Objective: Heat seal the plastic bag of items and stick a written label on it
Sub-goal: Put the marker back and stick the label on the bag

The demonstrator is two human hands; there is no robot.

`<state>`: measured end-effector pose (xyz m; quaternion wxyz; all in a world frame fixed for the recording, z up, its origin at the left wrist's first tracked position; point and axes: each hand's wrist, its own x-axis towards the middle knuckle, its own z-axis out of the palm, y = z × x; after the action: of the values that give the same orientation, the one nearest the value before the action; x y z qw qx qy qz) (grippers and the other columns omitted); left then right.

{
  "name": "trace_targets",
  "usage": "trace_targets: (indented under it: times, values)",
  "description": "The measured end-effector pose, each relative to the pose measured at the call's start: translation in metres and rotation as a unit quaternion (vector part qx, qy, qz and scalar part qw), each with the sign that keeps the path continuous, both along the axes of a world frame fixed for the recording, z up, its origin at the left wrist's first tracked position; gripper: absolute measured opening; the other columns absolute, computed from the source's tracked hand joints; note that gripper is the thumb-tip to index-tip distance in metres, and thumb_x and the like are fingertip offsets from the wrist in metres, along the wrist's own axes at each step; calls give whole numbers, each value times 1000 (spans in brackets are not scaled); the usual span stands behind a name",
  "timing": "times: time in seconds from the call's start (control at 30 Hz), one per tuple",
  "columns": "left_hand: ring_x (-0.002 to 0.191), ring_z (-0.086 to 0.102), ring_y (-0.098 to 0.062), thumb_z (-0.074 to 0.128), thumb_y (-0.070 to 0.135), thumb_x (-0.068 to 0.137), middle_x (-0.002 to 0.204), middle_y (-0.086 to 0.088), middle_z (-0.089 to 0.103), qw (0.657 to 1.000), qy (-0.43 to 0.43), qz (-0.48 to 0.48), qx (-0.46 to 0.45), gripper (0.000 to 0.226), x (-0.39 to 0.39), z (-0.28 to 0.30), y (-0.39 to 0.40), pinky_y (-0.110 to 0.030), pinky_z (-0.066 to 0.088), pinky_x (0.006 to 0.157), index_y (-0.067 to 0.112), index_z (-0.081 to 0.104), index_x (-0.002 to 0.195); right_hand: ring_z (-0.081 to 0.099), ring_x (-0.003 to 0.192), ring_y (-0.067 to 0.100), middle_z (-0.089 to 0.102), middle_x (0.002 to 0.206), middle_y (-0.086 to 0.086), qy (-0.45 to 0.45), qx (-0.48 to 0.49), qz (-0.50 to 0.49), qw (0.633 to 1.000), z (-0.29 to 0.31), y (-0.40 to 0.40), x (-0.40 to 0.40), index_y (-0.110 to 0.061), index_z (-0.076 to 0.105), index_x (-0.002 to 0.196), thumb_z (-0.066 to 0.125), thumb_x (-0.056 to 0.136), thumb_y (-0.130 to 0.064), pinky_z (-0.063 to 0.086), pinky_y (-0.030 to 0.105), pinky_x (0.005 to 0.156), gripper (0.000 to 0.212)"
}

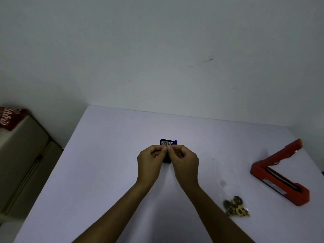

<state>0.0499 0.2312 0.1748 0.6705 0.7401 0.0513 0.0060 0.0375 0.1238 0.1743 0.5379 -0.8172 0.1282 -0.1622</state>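
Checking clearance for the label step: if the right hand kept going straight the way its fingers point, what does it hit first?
The right hand points up-left, its fingers already meeting the left hand. So it meets the left hand first; past that, the black mesh holder. Depth is unclear.

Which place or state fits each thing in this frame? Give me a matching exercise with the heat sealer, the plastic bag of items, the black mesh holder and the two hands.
Things:
1. heat sealer
2. plastic bag of items
3. black mesh holder
4. left hand and right hand

Places or states:
A. just behind the hands
B. fingers pinched together over mid-table
C. red, lid raised, far right
D. lying flat near the right forearm

Pairs: 1-C, 2-D, 3-A, 4-B
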Motion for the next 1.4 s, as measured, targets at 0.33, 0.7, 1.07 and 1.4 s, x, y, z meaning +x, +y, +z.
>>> trace_targets:
  times: [0.33, 0.7, 1.07, 1.4]
  values:
    - [76, 63, 1, 66, 16, 88, 79, 14, 66, 999, 3, 1, 54, 2, 3, 2, 1, 0, 45, 61, 17, 68, 86, 66, 77, 1, 73, 81, -2, 8, 7, 10, 1000, -3, -1, 1, -10, 73, 94, 67, 89, -19, 54, 12, 68, 13]
    - [71, 62, -5, 66, 17, 87, 75, 7, 68, 995, 71, 22, 62, 5, 2, -17, 23, -9, 46, 61, 15, 70, 85, 60, 69, 18, 70, 75, 9, 255, 164, -36, 952, -73, -24, -15, -13, 70, 83, 63, 89, -16, 52, 32, 69, 10]
    - [79, 66, -14, 66, 17, 87, 82, -2, 71, 993, 96, 31, 68, 9, -10, -26, 30, -13, 45, 63, 10, 71, 88, 59, 57, 20, 65, 76, 18, 450, 144, 24, 881, -128, -39, -55, 0, 68, 77, 63, 86, -6, 47, 28, 54, 12]
    - [72, 61, -6, 64, 14, 88, 79, 1, 68, 993, 79, -15, 87, 5, -11, -37, -9, -2, 45, 57, 12, 69, 87, 64, 103, 17, 64, 122, 3, 264, 25, 98, 959, -60, -64, -40, -19, 57, 128, 60, 93, -26, 54, 36, 92, 36]
